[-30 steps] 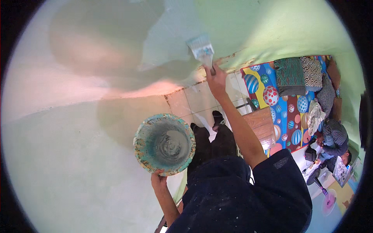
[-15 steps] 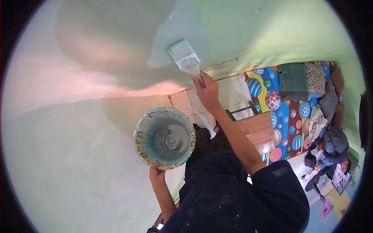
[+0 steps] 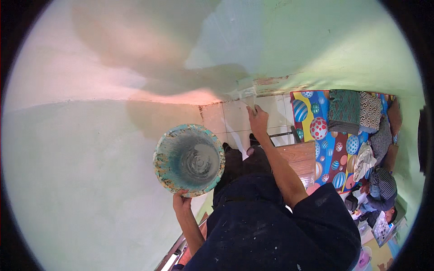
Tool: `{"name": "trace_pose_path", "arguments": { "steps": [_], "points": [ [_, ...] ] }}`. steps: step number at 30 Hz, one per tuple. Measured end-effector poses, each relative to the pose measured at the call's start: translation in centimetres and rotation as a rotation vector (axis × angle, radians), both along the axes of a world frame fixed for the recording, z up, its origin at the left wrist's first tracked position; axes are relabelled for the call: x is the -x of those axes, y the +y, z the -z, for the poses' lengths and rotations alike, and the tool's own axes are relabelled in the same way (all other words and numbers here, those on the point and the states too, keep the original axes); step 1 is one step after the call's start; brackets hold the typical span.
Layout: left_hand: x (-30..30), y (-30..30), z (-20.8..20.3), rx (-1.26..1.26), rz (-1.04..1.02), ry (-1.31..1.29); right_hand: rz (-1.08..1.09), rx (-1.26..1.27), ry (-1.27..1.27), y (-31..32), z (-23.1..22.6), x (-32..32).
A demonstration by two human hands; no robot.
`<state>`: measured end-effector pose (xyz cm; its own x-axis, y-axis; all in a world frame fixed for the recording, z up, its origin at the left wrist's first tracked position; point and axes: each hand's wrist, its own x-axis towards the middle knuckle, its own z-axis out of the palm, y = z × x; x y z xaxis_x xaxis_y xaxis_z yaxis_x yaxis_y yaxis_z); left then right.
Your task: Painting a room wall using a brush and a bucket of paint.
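Note:
My left hand (image 3: 181, 201) grips the near rim of a paint-spattered bucket (image 3: 165, 162). The bucket tips toward me, showing pale grey-white paint (image 3: 200, 161) at its bottom. In my right hand (image 3: 258, 121), the fingers are closed round the handle of a wide paintbrush (image 3: 248, 94). Its pale bristles point away from me, against the lower part of the wall (image 3: 226, 45) ahead. Whether the bristles press on the wall I cannot tell. A damp-looking darker patch covers part of that wall, partly under my shadow.
White floor tiles (image 3: 235, 118) lie below me, with a brown wooden tabletop (image 3: 296, 158) at my right. Beyond it, folded cloths (image 3: 344, 108) rest on a colourful ball-patterned mat (image 3: 318, 128). Another person (image 3: 382, 185) sits at the far right. A pale green wall (image 3: 81, 180) stands at my left.
My right hand has brought the brush down the wall and slightly right, toward its base. The bucket stays in my left hand, and the view has shifted a little.

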<state>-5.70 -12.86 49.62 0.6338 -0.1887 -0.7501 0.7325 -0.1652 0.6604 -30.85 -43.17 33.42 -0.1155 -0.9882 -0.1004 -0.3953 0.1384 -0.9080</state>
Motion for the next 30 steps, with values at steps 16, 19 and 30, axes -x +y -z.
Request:
{"name": "trace_pose_path", "arguments": {
  "steps": [16,19,30],
  "points": [
    [0.7,-0.3,0.7,-0.034,-0.093,0.01,-0.094,-0.009,0.172,-2.7,5.2,-0.5],
    [1.1,-1.2,1.1,-0.046,-0.14,0.016,-0.071,-0.057,0.051,-1.4,3.6,-0.6],
    [1.5,-1.8,0.9,-0.133,-0.188,-0.049,-0.081,0.283,-0.338,-7.4,-7.6,-8.6]
  ]
}}
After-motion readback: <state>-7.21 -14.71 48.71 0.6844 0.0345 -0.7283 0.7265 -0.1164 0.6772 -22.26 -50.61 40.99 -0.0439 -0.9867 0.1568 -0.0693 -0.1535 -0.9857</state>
